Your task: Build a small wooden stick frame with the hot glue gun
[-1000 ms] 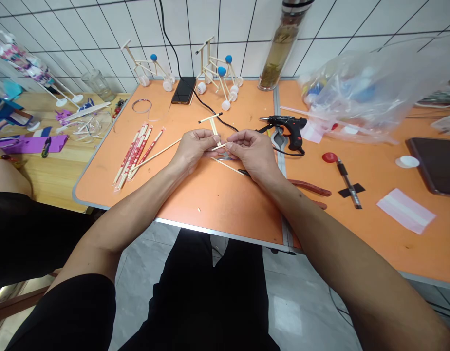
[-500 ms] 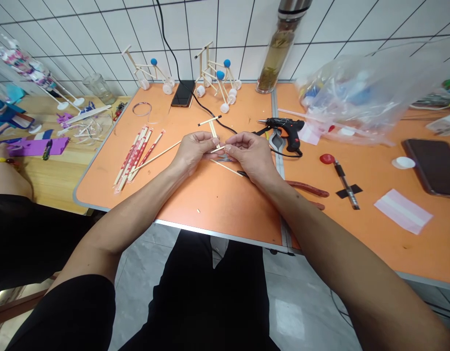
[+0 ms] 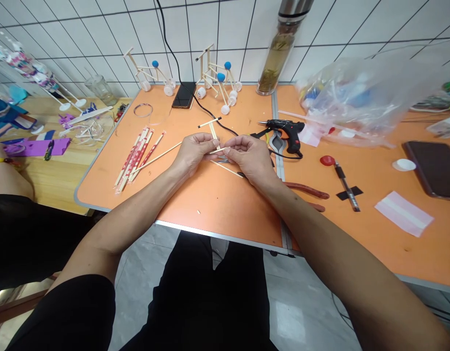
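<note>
My left hand and my right hand meet over the middle of the orange table. Both pinch a small frame of thin wooden sticks, whose T-shaped end sticks out beyond my fingers. A short stick bridges the gap between my two hands. One long bare stick runs left from under my left hand. Another stick lies on the table below my right hand.
Wrapped chopsticks lie at the left. A black glue gun, red-handled pliers, a pen and a plastic bag are at the right. Finished stick models, a phone and a bottle stand at the back.
The view has shifted slightly. Both hands stay pinched on the stick frame in nearly the same spot.
</note>
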Demonstrator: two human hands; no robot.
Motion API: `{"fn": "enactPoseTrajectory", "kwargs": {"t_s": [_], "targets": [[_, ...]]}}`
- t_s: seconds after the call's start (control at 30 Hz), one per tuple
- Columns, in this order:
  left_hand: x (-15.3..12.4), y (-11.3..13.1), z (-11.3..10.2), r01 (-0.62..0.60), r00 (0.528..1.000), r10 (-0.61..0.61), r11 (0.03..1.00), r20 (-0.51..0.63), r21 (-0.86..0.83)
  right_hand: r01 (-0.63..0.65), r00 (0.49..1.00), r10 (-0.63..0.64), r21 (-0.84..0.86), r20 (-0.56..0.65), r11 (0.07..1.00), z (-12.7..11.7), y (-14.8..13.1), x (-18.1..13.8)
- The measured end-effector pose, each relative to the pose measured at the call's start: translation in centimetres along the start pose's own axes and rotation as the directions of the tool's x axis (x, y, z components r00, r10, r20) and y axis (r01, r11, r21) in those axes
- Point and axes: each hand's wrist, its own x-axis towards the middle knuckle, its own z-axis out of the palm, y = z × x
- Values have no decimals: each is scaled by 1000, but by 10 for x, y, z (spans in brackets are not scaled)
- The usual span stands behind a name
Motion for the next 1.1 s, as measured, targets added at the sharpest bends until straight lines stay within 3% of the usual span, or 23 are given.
{"fn": "enactPoseTrajectory", "kwargs": {"t_s": [1.1], "targets": [[-4, 5, 2, 10, 1000, -10, 1000, -24, -8, 5, 1000, -5, 29, -4, 1000, 4, -3, 2]]}}
